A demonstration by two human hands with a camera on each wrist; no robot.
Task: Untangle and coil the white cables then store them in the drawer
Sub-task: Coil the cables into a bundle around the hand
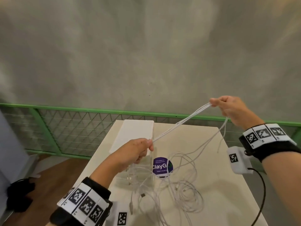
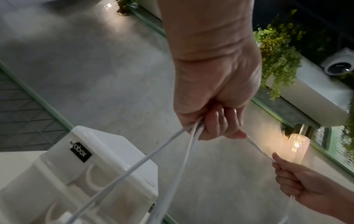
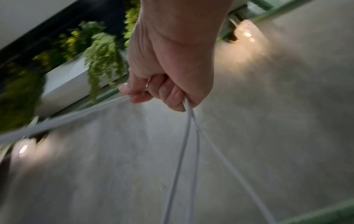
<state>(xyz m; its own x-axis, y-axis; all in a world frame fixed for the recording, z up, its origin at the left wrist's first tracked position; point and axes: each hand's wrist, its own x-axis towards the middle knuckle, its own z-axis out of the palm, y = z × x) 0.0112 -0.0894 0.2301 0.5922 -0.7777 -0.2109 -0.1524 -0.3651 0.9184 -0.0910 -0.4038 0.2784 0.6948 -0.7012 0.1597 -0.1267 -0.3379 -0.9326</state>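
Observation:
Several strands of white cable run taut in the air between my two hands. My left hand grips the lower end above the drawer unit, fingers curled round the strands. My right hand is raised to the right and pinches the upper end; loose strands hang from its fist toward the table. A tangle of more white cables lies on the table, some with plugs showing. The white plastic drawer unit stands at the table's back left, its clear drawers facing me.
The cream table carries a purple round sticker beside the drawers. A green mesh railing runs behind the table, with a grey wall above. A black lead hangs from my right wrist camera. Dark items lie on the wooden floor at left.

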